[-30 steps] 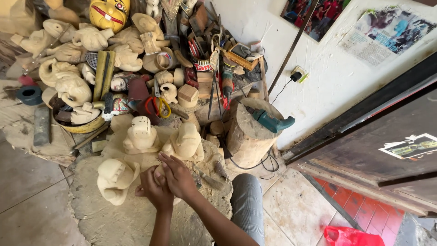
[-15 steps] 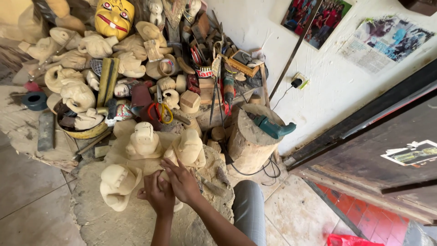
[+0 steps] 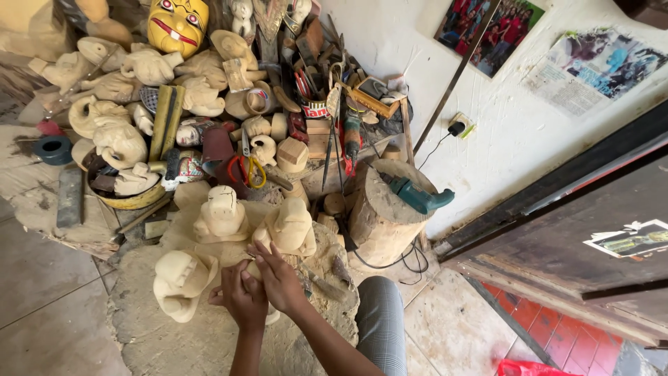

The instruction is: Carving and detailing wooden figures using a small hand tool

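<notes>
Since the earlier frames the view has slid down and to the right, so the carvings sit lower and nearer the middle, while both hands stay pressed together at the same spot on the work mound.

The left hand [image 3: 240, 296] and the right hand [image 3: 278, 278] are closed around a small pale wood piece [image 3: 252, 268], of which only a sliver shows between the fingers; its shape cannot be told. It rests at the near edge of a rough, dusty stump-like work block [image 3: 167, 334].

Just above the right hand stands a pale unpainted wooden carving [image 3: 289, 226] with a rounded, lumpy form. Up and to the left of the hands is a second pale carving [image 3: 221, 212] with a dark crack on its top, and just left of the left hand lies a third pale carving [image 3: 182, 278], hat-like in outline. All three are raw, cream-coloured wood.

Further up, a yellow painted mask [image 3: 177, 24] with red lips tops a heap of unpainted carvings. Right of the hands a teal power tool [image 3: 417, 195] lies on a log stump [image 3: 383, 216].

On the white wall, a rectangular colour photo print [image 3: 490, 28] hangs up and to the right, with a pale newspaper-like sheet [image 3: 598, 69] beside it. A small printed card [image 3: 630, 240] lies on the dark wooden panel far right.
</notes>
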